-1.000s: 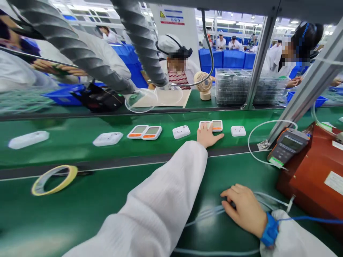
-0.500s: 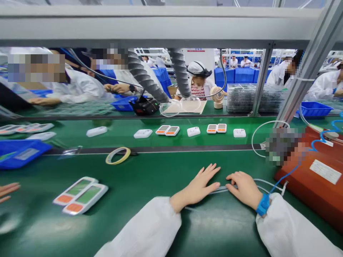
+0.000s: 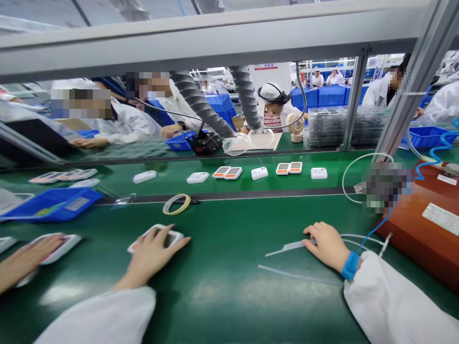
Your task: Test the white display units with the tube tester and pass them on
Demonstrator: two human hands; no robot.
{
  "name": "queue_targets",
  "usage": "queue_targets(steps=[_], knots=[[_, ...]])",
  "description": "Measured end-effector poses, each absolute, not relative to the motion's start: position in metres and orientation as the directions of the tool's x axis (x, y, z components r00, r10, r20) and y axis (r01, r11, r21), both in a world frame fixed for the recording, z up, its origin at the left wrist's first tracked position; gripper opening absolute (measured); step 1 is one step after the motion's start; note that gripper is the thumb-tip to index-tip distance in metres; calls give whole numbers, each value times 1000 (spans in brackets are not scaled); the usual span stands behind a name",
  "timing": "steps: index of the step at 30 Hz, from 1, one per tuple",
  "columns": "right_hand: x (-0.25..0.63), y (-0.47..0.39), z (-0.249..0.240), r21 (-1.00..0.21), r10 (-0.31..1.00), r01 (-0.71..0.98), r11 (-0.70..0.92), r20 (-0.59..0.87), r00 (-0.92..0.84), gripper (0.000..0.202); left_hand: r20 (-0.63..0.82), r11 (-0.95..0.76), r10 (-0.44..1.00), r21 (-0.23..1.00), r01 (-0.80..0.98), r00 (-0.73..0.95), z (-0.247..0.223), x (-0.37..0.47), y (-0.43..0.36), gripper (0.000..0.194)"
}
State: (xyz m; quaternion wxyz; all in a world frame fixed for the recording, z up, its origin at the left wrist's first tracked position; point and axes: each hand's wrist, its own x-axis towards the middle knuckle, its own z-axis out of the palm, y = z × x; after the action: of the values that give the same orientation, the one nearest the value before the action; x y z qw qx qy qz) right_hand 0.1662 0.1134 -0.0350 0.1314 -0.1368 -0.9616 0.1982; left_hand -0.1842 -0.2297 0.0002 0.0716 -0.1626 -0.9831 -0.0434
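Observation:
My left hand [image 3: 152, 253] lies over a white device [image 3: 176, 237] with a screen, its fingers spread across the case and the thumb along the right side. The hand hides most of that device. Off to the right, my right hand [image 3: 324, 246], with a blue wrist strap [image 3: 350, 265], has its fingers curled over thin pale tubes [image 3: 292, 246] whose loose ends point left. Another pale strand [image 3: 287, 273] lies on the green bench in front. At the far left, a co-worker's hand [image 3: 30, 260] rests on another white device [image 3: 64, 248].
A yellow tape roll [image 3: 176, 204] and a blue tray [image 3: 68, 206] stand behind my left hand. Several white devices [image 3: 233, 172] lie on the green strip beyond. A red-brown box [image 3: 423, 224] stands at right; metal posts [image 3: 353, 102] and a beam [image 3: 215, 38] frame the bench.
My left hand has left the tubes and moved left onto a white device. That device has shifted right and away from me. The co-worker's hand has come further in. My right hand stays on the tubes.

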Motion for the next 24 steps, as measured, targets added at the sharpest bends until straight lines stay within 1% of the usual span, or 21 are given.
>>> queue_targets(steps=[1,4,5,6,7,8,9,11,12,13,15,16,17,18,19,21,23,24], knots=[[165,110,-35,-415,307,203,887,202,-930,15,145,937,336,48,346,-931,-5,-176,-215,51],[164,105,-35,-416,273,167,894,209,-939,17,149,899,421,68,434,-895,-23,-137,-157,60],[165,105,-35,-418,262,156,895,210,-942,17,208,898,406,92,431,-890,-28,-120,-137,59],[166,106,-35,-420,254,147,896,211,-944,17,254,881,427,101,463,-868,-32,-102,-117,57],[168,107,-35,-421,249,140,896,214,-945,17,262,845,482,114,523,-836,-34,-84,-100,54],[170,109,-35,-422,245,135,896,219,-944,17,260,780,567,134,611,-782,-35,-67,-84,52],[172,111,-35,-422,242,130,897,225,-944,16,272,682,663,165,713,-697,-35,-52,-69,53],[173,112,-35,-420,236,119,899,238,-942,12,329,475,768,281,834,-549,-32,-27,-44,55],[173,113,-35,-420,232,113,901,243,-942,9,353,385,783,373,844,-513,-29,-18,-32,57],[173,112,-35,-420,228,107,901,248,-942,8,371,312,774,481,819,-513,-26,-10,-21,58],[173,112,-34,-427,227,99,899,258,-939,9,347,175,750,717,675,-563,-22,3,-3,59],[172,113,-34,-434,235,102,895,265,-935,9,297,92,758,833,546,-581,-20,9,3,60],[172,114,-35,-443,250,110,890,272,-929,10,233,7,784,923,384,-575,-20,15,8,62],[173,116,-35,-454,275,124,882,281,-920,10,172,-67,818,976,205,-550,-20,19,11,64],[173,118,-35,-466,307,146,872,291,-906,10,119,-123,846,992,26,-520,-21,23,12,66],[175,124,-34,-491,381,197,849,310,-871,13,36,-189,862,949,-254,-505,-23,26,10,68],[178,130,-33,-524,454,234,819,342,-823,20,-54,-225,833,877,-426,-550,-25,25,8,66],[179,131,-32,-545,482,236,805,368,-795,27,-106,-223,823,844,-488,-559,-25,23,7,65]])
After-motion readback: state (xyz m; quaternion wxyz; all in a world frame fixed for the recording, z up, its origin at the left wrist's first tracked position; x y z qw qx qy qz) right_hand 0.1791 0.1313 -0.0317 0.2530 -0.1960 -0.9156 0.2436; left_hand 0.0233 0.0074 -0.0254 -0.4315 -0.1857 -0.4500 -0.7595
